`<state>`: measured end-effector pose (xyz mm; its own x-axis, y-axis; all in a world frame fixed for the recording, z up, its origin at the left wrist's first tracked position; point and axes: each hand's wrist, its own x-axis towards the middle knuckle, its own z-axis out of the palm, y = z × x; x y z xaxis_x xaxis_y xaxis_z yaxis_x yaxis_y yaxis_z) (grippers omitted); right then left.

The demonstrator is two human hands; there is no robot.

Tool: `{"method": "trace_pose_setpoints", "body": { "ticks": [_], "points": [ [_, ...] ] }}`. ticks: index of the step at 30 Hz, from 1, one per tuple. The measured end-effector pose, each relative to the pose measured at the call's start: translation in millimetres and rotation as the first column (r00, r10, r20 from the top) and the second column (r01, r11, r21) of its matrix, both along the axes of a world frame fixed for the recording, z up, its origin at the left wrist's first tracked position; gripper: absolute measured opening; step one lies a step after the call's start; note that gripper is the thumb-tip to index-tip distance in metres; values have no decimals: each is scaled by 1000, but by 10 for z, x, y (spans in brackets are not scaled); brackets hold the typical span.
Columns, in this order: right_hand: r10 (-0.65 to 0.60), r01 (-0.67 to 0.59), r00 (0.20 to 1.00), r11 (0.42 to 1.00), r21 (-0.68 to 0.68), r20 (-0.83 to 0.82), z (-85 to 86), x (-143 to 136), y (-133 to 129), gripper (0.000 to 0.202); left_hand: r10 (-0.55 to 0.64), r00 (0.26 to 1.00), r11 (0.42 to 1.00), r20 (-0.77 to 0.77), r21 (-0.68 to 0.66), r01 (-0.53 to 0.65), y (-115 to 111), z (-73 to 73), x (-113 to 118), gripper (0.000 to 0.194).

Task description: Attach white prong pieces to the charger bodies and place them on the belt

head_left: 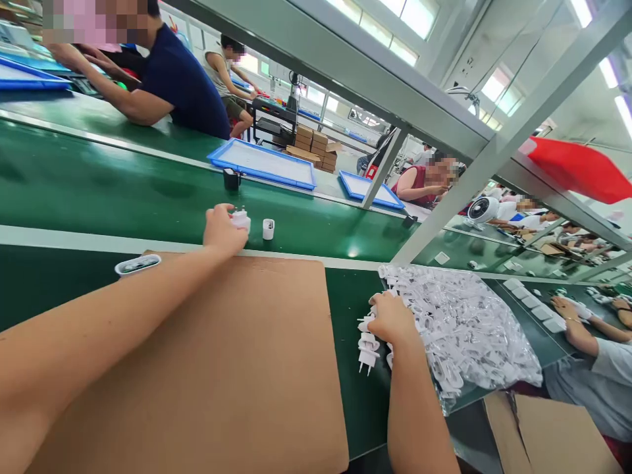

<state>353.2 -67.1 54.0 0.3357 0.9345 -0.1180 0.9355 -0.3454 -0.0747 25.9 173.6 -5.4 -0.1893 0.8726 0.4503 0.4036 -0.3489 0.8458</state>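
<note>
While the left hand (223, 230) has its fingers closed on a white plug (241, 220), the right hand (394, 318) lies against a cluster of white pronged pieces (368, 349) on the green worktop (368, 415); cannot tell whether its fingers grip one. Small white cylinder (268, 230) stands just right of the left fingers. Clear bag of white parts (478, 329) lies just right of the right fingers; brown cardboard (271, 342) spreads left of these, nearer than the left fingers.
</note>
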Motion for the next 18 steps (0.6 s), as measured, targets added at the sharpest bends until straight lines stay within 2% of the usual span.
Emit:
{"method": "trace_pose_setpoints", "body": {
  "ticks": [3,6,8,9,11,13,15,16,18],
  "points": [
    [6,-5,999,1000,16,-34,-5,-25,113,27,17,999,1000,40,18,-18,204,-20,-13,39],
    [45,-40,996,997,62,-77,-43,-42,170,19,85,995,995,48,42,-87,154,-38,77,49],
    [65,-54,991,995,87,-121,-83,-24,174,17,139,990,978,-24,160,-133,84,-65,148,56],
    [69,-56,987,994,97,-145,-104,-10,172,19,144,986,965,-87,234,-120,66,-86,178,58],
    [69,-47,979,992,115,-190,-146,19,169,25,91,970,940,-226,342,-8,86,-144,218,65],
    [66,-33,970,989,142,-234,-178,40,176,26,27,957,931,-288,356,81,168,-214,227,84],
    [73,-21,957,983,184,-280,-196,52,195,20,28,964,941,-263,334,64,250,-264,209,100],
    [83,-22,953,978,206,-292,-201,54,207,16,42,969,948,-244,317,39,272,-271,193,100],
    [99,30,899,958,286,-427,-208,50,237,8,42,968,956,-248,292,34,257,-240,159,85]
  ]
}}
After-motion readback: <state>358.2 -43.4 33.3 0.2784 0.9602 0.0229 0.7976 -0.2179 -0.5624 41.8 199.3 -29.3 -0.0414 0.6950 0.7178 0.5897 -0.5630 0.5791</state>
